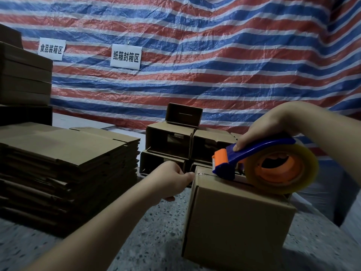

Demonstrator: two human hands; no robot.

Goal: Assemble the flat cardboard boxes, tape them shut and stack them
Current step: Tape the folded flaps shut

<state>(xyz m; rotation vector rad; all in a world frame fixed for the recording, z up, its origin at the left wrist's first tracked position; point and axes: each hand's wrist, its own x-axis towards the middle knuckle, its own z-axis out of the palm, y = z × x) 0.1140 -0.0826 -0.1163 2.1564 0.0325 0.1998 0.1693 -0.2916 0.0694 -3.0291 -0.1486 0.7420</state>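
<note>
An assembled brown cardboard box [236,222] stands on the speckled floor at the lower right. My right hand [271,130] grips the blue handle of a tape dispenser [254,163] with an orange blade end and a clear tape roll. The dispenser lies on the box's top seam, its blade end near the far edge. My left hand [172,181] holds the box's far left corner, thumb on the top edge. A tall pile of flat cardboard boxes [64,173] lies at the left.
Several assembled boxes [172,145] are stacked behind the one in hand, open sides facing me. More cardboard packs [23,75] stand at the far left. A red, white and blue striped tarpaulin [214,55] with two paper signs hangs behind. Speckled floor [156,241] lies between.
</note>
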